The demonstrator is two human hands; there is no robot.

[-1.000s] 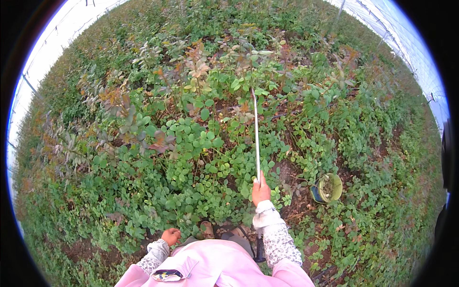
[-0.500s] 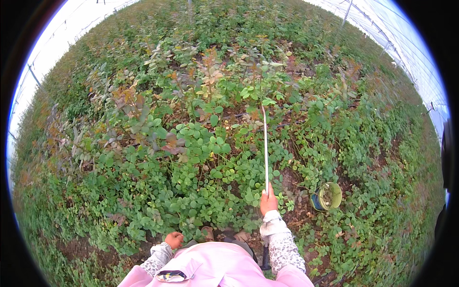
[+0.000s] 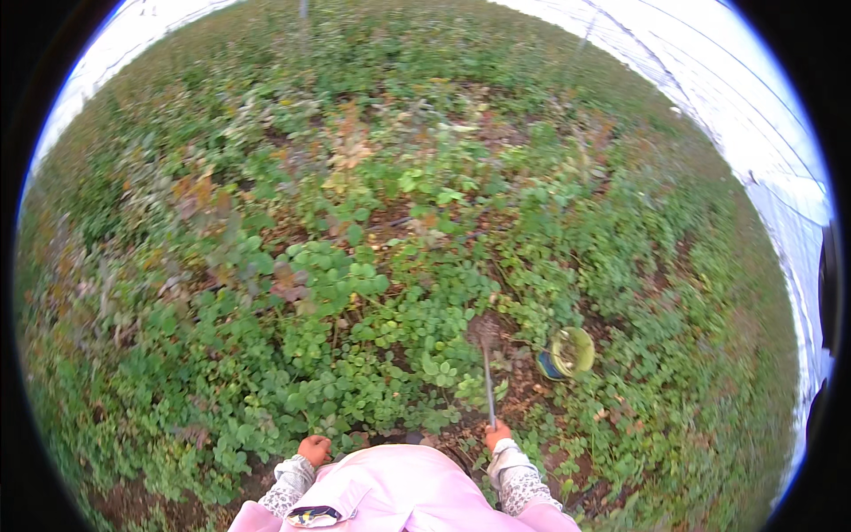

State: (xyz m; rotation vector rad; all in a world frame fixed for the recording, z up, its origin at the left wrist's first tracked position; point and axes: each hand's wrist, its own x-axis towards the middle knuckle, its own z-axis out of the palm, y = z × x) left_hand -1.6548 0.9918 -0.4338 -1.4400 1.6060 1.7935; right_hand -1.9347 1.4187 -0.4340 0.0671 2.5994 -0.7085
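My right hand [image 3: 498,434] is closed around the near end of a long thin rod [image 3: 489,390], low in front of me on the right. The rod points away from me over a patch of brown soil among green leafy plants [image 3: 390,355]; blur hides its far tip. Close to my body on the left, my left hand [image 3: 315,449] is curled with its fingers closed, beside the leaves, and nothing shows in it.
A blue and yellow-green bucket [image 3: 567,353] with something pale inside stands tilted among the plants, to the right of the rod. Dense bushes, some with reddish leaves [image 3: 288,282], spread far ahead. Pale sheeting [image 3: 762,133] on a frame rises at the right.
My right hand has come down and nearer my body, drawing the rod back from far over the plants. My left hand stays about where it was. The view has turned slightly right.
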